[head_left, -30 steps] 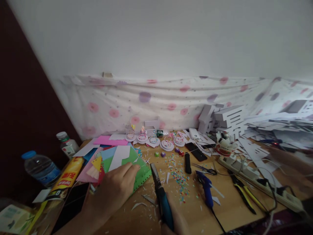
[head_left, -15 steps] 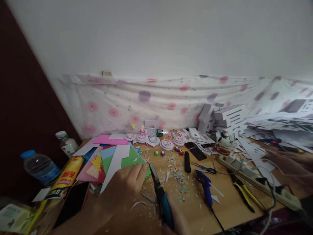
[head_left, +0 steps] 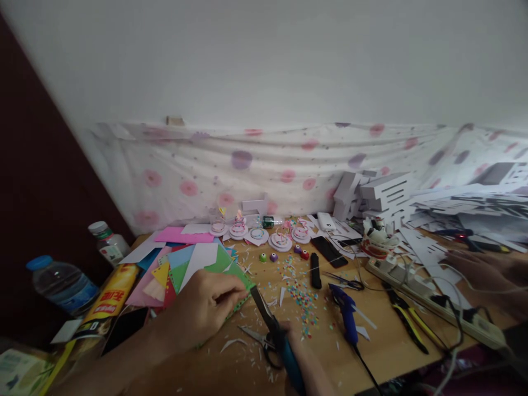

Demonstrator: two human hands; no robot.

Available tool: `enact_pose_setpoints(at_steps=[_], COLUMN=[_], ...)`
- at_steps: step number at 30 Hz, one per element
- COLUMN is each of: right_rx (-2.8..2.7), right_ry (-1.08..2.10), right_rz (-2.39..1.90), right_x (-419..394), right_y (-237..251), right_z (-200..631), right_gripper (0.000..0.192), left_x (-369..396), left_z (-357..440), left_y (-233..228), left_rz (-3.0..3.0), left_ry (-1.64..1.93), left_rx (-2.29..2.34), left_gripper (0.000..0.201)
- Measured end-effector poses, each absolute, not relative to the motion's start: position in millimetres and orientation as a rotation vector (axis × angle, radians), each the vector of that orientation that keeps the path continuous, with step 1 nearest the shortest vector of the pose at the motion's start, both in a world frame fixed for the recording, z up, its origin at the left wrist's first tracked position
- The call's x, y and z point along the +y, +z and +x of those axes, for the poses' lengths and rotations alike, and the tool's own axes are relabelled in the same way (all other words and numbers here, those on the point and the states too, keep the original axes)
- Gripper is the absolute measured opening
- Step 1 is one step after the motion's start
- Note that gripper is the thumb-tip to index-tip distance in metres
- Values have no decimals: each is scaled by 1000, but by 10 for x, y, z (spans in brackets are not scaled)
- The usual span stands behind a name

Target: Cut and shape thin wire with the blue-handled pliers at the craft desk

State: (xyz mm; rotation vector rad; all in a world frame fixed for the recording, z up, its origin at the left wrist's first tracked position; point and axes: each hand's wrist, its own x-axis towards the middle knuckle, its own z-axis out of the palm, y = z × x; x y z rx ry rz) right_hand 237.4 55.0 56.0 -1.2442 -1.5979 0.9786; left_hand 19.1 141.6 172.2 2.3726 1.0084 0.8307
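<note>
My left hand (head_left: 208, 302) pinches the corner of a green paper sheet (head_left: 231, 269); a row of small holes runs along its lower edge. In my right hand (head_left: 303, 352) is a dark-jawed hole punch (head_left: 284, 352) with a teal handle. Its jaw tip meets the sheet's corner, just right of my left fingertips. I cannot tell whether the jaws are closed. Beneath the punch lie scissors (head_left: 258, 335), partly hidden. Round paper dots (head_left: 303, 300) in several colours are scattered right of the punch.
Coloured sheets (head_left: 171, 261) lie left, near a water bottle (head_left: 61, 283) and a yellow packet (head_left: 109, 300). Rightward are a blue glue gun (head_left: 346, 316), yellow-handled pliers (head_left: 406, 319) and a power strip (head_left: 437, 308). Decorated white discs (head_left: 280, 240) line the back. Another person's hand (head_left: 478, 269) is far right.
My left hand has turned so that its pinch on the green sheet shows. The punch has shifted slightly down and right, its tip now at the sheet's corner. More of the scissors shows.
</note>
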Motion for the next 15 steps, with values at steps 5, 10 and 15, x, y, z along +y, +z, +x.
enact_pose_setpoints(at_steps=[5,10,15], right_rx=[-1825,-2155,-2194], right_ry=[738,440,154], right_rz=[-1249,-1199,-1020], right_x=[518,505,638], right_y=[566,577,508], right_z=[2595,2802,2882], right_gripper=[50,60,47], left_x=[1378,1272,1122], left_z=[207,260,320], left_y=[1758,1532,1374], left_rz=[1551,1047,764], left_ry=[530,472,292], left_rx=[888,730,602], left_gripper=[30,39,34])
